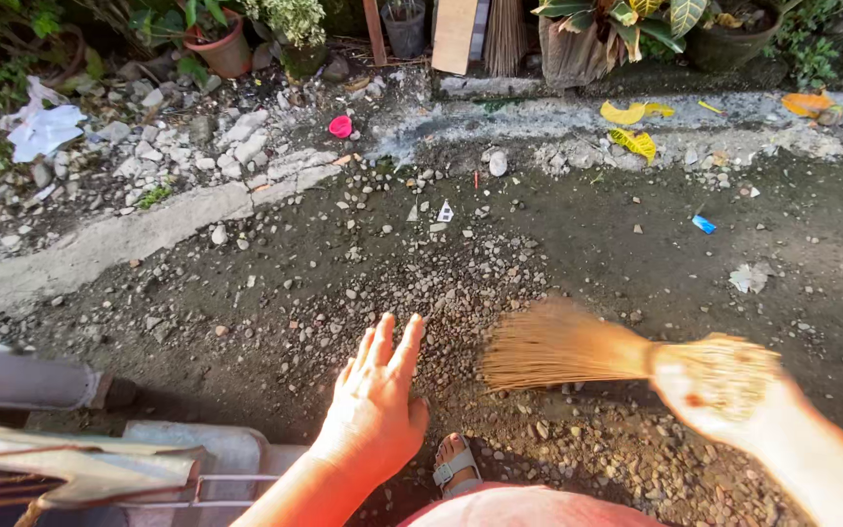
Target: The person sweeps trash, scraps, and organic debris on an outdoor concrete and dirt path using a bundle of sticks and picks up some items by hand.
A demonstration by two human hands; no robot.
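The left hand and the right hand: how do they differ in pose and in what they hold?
The left hand is open, fingers straight, and holds nothing; the right hand is closed around a stick broom. The left hand looks sharp, the right hand blurred. Both are bare and reach over the gravel ground.

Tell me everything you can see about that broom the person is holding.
The broom is a short bundle of thin, straw-coloured sticks, looking like dried plant ribs. The right hand grips its bound end; the bristles fan out leftward, lying nearly level and low over the gravelly dirt ground. It is blurred, so whether the tips touch the dirt cannot be told. The open left hand is beside it, apart.
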